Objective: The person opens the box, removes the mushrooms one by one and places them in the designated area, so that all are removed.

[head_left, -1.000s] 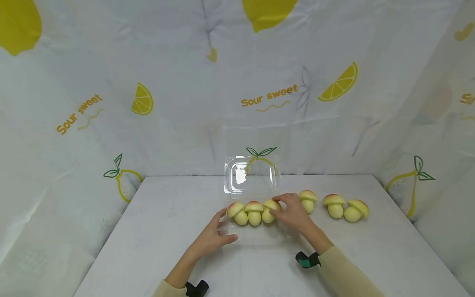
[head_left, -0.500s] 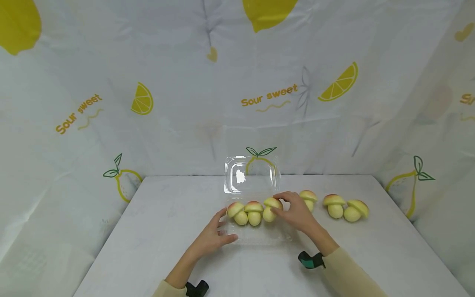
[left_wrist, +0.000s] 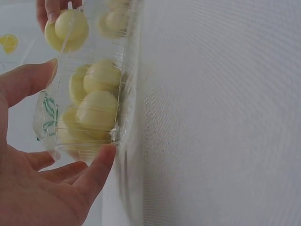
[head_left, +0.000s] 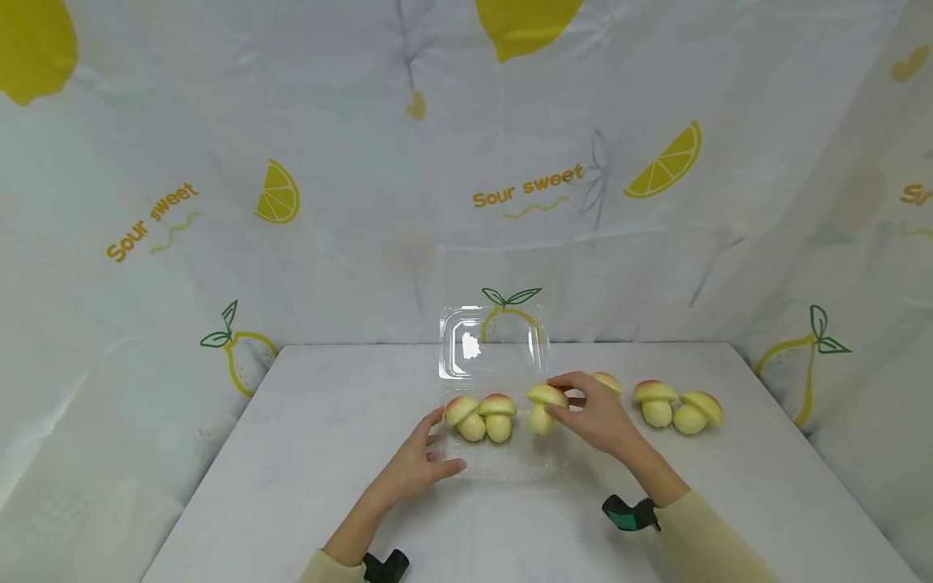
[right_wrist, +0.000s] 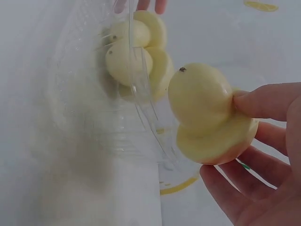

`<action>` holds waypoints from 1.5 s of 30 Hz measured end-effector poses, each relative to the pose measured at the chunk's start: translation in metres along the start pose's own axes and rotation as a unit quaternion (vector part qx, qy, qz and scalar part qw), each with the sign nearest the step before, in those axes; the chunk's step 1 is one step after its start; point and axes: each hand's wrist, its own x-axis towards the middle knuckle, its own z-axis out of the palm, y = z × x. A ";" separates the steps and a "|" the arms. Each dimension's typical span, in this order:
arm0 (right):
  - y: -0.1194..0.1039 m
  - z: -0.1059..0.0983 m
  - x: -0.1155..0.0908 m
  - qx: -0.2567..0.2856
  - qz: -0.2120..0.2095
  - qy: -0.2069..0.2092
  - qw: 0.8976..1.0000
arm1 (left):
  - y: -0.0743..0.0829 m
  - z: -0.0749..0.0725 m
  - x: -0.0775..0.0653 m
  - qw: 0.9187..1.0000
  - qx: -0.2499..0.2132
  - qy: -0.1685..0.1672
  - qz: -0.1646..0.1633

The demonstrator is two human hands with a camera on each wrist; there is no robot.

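Note:
My right hand [head_left: 594,414] pinches a toy mushroom [right_wrist: 200,96] with a pale yellow stem and a reddish-topped cap. It is raised about level with the rim of a clear plastic clamshell box [head_left: 503,465], over its right part. Two similar mushrooms [head_left: 499,417] lie side by side in the left of the box. Holding the box's left end is my left hand [head_left: 417,461], thumb at the front and fingers along the side. In the left wrist view that hand [left_wrist: 51,183] spans the box's end, with fingertips against the plastic.
The box's transparent lid [head_left: 493,344] stands raised at the back. To the right on the white table [head_left: 328,429] lie a pair of mushrooms [head_left: 674,409] and another mushroom [head_left: 607,382], partly hidden behind my right hand. A lemon-print cloth [head_left: 364,267] hangs behind.
My right hand has lifted the rightmost mushroom from beside the other two and shifted it rightward and up. The left hand and the box have stayed in place.

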 end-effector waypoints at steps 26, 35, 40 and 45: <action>0.017 -0.051 -0.029 -0.035 -0.064 0.050 0.996 | 0.000 0.001 0.000 1.000 0.005 0.005 -0.004; 0.024 -0.063 -0.041 -0.075 -0.033 0.052 0.995 | -0.001 0.000 0.001 1.000 0.009 0.007 -0.005; 0.032 -0.067 -0.045 -0.078 -0.028 0.054 0.995 | 0.002 0.000 0.000 1.000 0.009 0.007 -0.005; 0.043 -0.069 -0.049 -0.074 -0.022 0.057 0.995 | 0.003 0.000 -0.001 1.000 0.009 0.007 -0.004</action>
